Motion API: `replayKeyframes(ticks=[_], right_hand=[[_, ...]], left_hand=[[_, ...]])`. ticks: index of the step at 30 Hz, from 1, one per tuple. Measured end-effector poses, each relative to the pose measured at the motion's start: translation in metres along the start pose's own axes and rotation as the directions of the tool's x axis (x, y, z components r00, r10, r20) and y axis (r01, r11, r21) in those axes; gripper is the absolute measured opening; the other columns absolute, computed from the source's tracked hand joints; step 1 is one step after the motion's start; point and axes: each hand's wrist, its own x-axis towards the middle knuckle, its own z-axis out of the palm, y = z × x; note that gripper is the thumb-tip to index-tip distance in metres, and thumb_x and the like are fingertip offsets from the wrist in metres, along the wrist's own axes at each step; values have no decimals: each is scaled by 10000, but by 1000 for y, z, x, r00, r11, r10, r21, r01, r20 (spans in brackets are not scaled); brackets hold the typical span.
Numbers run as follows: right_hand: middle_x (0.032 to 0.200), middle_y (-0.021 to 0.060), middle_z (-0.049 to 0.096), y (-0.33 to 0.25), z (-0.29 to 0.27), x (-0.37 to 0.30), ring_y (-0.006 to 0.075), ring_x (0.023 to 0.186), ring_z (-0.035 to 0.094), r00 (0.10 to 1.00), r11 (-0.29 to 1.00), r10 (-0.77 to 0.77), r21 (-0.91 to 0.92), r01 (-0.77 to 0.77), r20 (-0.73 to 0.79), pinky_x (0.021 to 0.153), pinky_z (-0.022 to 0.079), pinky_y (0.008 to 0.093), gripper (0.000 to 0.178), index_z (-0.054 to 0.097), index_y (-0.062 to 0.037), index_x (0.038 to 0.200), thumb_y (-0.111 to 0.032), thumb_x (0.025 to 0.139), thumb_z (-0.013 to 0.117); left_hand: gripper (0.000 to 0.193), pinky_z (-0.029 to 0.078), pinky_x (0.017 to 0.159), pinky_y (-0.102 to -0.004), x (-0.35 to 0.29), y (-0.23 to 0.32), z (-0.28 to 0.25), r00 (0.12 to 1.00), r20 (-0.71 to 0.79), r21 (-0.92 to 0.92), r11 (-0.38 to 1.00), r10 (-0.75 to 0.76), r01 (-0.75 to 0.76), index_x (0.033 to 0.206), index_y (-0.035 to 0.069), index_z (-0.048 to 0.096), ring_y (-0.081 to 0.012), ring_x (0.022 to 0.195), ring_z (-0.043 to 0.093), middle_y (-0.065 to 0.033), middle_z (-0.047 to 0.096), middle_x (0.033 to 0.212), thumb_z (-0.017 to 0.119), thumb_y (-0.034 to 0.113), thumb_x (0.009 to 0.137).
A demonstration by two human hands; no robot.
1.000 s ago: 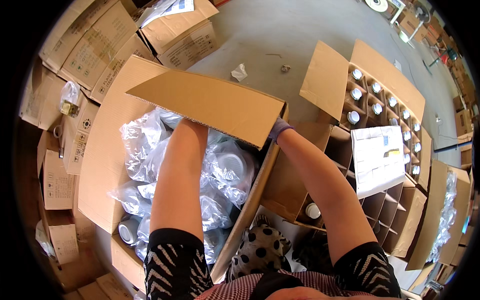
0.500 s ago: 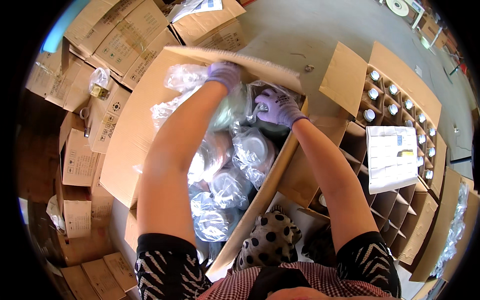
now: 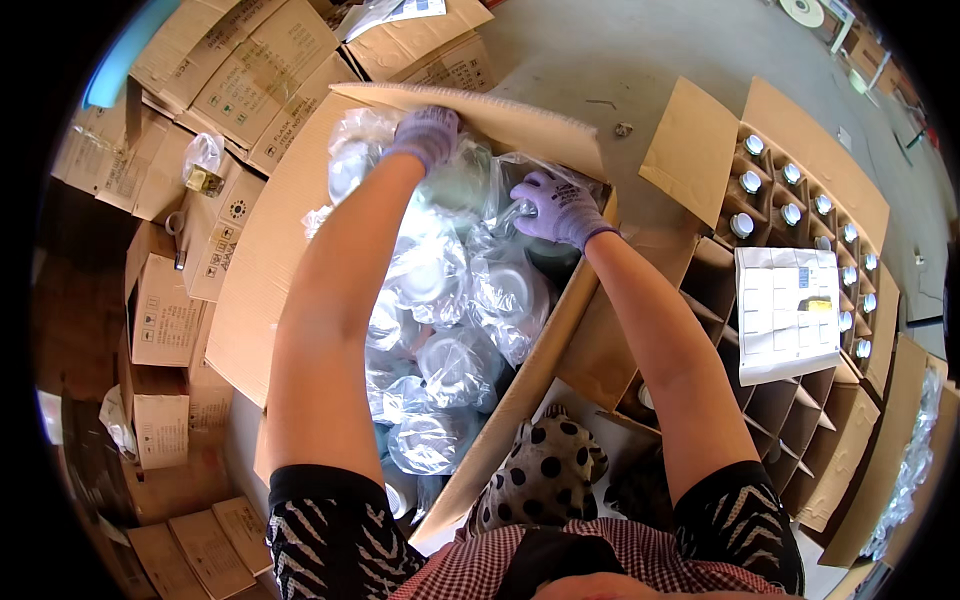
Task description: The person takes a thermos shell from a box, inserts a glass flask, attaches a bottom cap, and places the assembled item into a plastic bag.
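A big open carton [image 3: 540, 395] in front of me is packed with round containers in clear plastic bags [image 3: 462, 365]. Their pale round ends face up. My left hand [image 3: 428, 137], in a purple glove, reaches in at the far wall, above a greenish bagged container [image 3: 455, 185]; its fingertips are hidden. Toward the far right corner, my right hand [image 3: 556, 208], gloved alike, has its fingers closed on a clear plastic bag [image 3: 508, 195]. Under that hand lies a dark item, mostly covered. Another bagged container [image 3: 350, 168] shows left of my left hand.
At right stands a divided carton [image 3: 800, 185] with several silver-capped bottles; a printed paper sheet [image 3: 788, 315] lies over its dividers. Stacked brown cartons [image 3: 250, 90] line the left side. Another carton [image 3: 910, 450] with clear plastic stands far right. A polka-dot cloth [image 3: 540, 470] is near my lap.
My left hand has moved slightly left and away along the far wall. Bags under that arm have shifted, uncovering more round ends. My right hand stays on the plastic bag.
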Motion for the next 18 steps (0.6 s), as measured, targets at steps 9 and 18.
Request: replayKeyframes(ticks=[9,18], right_hand=[[1346,146,600,-3,-5,-20,362,1242,571,927,970,-179,98,222,-331,1077,448,428,583,649,-127,1295,-457,823,742],[1369,135,604,63,-91,-24,329,1247,571,800,870,228,486,89,-554,1090,423,403,498,557,-99,1396,-277,940,645]], left_hand=[[366,504,1011,-412,-118,-57,-95,972,-210,-225,973,-102,53,1270,121,677,-338,1142,656,-149,700,1217,581,177,921],[534,489,1032,-384,-338,-112,-96,619,-683,-555,827,-388,-95,1361,-2,581,-311,1192,632,-173,655,1305,544,-10,829]])
